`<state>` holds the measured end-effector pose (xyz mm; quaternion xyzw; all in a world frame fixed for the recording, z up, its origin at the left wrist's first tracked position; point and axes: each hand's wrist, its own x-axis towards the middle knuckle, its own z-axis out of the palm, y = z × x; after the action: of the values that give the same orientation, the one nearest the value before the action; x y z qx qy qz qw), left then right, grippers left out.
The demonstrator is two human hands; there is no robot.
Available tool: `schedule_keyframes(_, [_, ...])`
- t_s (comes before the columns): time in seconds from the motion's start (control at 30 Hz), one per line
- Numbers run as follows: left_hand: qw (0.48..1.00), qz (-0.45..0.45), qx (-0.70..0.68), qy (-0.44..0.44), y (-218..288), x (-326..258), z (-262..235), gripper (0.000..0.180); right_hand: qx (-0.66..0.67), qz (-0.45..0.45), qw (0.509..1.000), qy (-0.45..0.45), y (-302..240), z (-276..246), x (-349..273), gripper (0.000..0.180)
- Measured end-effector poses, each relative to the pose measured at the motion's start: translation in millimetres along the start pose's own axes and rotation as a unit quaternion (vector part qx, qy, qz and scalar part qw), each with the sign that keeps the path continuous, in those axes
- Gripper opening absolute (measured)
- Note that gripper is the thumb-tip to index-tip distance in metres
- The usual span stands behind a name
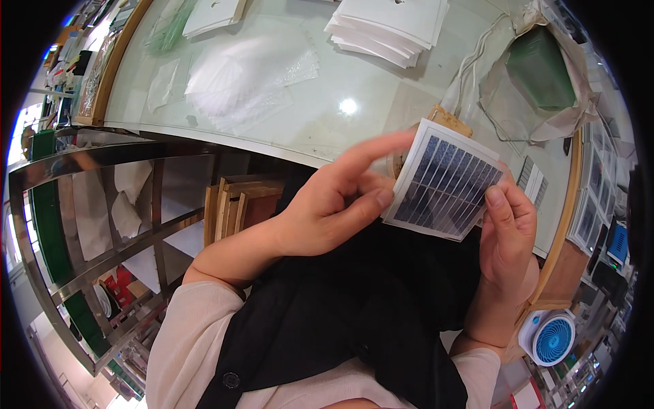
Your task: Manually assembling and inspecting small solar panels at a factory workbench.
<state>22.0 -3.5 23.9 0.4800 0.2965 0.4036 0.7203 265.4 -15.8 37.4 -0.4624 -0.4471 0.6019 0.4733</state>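
Observation:
A small solar panel (446,185) with dark blue cells, pale lines and a white border is held tilted in front of my body, above the table's near edge. My right hand (507,235) pinches its right edge, thumb on the face and fingers partly hidden behind. At the panel's left edge is my left hand (323,211), with its index finger stretched toward the upper left corner and blurred. The left thumb tip lies close to the edge, apart from the index finger; whether it touches the panel is unclear.
Clear plastic sleeves (238,78) lie fanned on the glass-topped table (347,136). Behind them stands a stack of white sheets (392,31). A paper-lined holder with a green block (541,68) is at the right. A metal rack (102,252) and a blue fan (553,339) flank me.

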Motion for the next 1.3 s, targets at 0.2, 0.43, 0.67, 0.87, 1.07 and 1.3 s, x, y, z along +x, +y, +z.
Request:
schedule_keyframes(0.2, [0.995,0.035,0.081,0.045,-7,1,-1,0.031,0.019,-0.016,1.0,-0.009,1,2,0,0.034])
schedule_keyframes(0.43, [0.991,0.049,0.125,-0.006,-7,-3,-9,0.02,0.028,-0.027,0.999,0.011,5,-1,-3,0.033])
schedule_keyframes(0.67, [0.961,0.112,0.251,-0.012,7,-1,-9,0.013,0.014,-0.043,0.995,0.083,-10,17,-3,0.019])
schedule_keyframes(0.87, [0.959,0.083,0.269,-0.016,12,-2,-5,0.011,-0.024,-0.081,0.994,0.07,-19,21,-3,0.021])
schedule_keyframes(1.07, [0.965,0.068,0.254,-0.008,12,-3,-3,0.01,-0.031,-0.072,0.994,0.079,-22,22,-4,0.021])
schedule_keyframes(1.3, [0.969,0.055,0.241,-0.001,13,-3,-1,0.008,-0.028,-0.082,0.994,0.07,-23,21,-5,0.021])
